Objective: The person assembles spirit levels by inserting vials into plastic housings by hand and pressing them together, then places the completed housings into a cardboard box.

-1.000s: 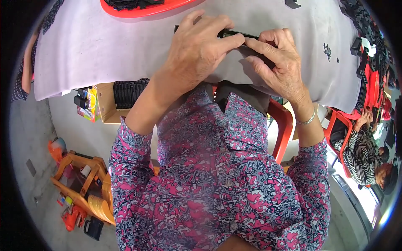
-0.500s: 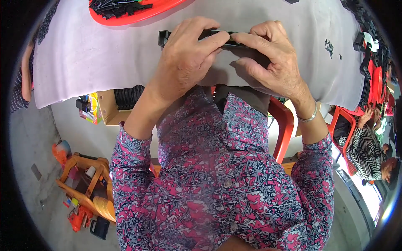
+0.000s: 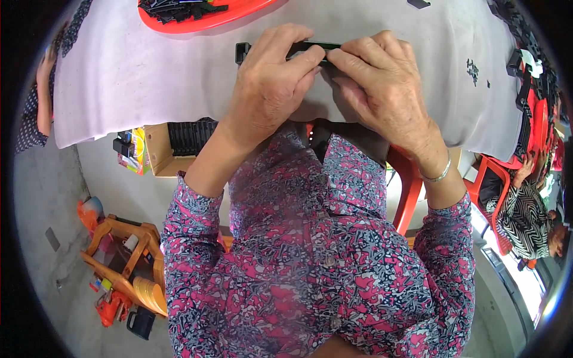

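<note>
A long, narrow black plastic piece (image 3: 241,52) with a squared end lies across the table in front of me, largely covered by my hands. My left hand (image 3: 270,80) wraps over its left part, with thumb and index finger pressed near the middle. My right hand (image 3: 385,80) grips it from the right, the index fingertip almost meeting the left thumb. The right fingers are more bent, and they hide the piece's right end. Whether a smaller part sits between the fingertips cannot be made out.
A red tray (image 3: 209,22) of black strips sits at the far left on the pale tablecloth (image 3: 143,77). Small black bits (image 3: 472,71) lie to the right. Below the table edge stands a cardboard box (image 3: 160,156) of black pieces. Other people sit at both sides.
My right fingers have curled further down over the black piece, the thumb drawing in under them. The whole scene has shifted slightly rightward in the picture.
</note>
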{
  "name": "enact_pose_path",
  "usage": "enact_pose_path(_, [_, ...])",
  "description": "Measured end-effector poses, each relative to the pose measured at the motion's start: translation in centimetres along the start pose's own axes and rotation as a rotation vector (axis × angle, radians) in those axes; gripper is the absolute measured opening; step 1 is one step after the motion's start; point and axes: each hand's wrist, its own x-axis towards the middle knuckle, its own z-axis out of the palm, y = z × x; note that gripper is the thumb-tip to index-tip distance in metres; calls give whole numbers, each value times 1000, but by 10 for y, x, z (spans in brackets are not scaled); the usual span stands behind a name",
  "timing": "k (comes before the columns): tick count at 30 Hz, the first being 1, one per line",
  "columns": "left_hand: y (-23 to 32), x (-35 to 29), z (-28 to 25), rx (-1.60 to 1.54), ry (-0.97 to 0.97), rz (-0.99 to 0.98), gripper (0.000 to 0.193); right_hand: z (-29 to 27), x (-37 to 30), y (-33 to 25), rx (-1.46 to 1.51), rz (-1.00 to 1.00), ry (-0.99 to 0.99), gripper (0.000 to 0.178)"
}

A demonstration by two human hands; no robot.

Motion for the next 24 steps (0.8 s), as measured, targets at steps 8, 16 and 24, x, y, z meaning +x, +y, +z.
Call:
enact_pose_path(8, [0,-2,-3,-26,7,1,23,5,1,-10,-2,44,-12,26])
enact_pose_path(16, [-8,-3,4,-113,76,68,24,4,6,-10,33,73,-72,28])
enact_pose_path(24, [-1,4,-3,-73,35,61,20,5,12,-7,138,1,-20,30])
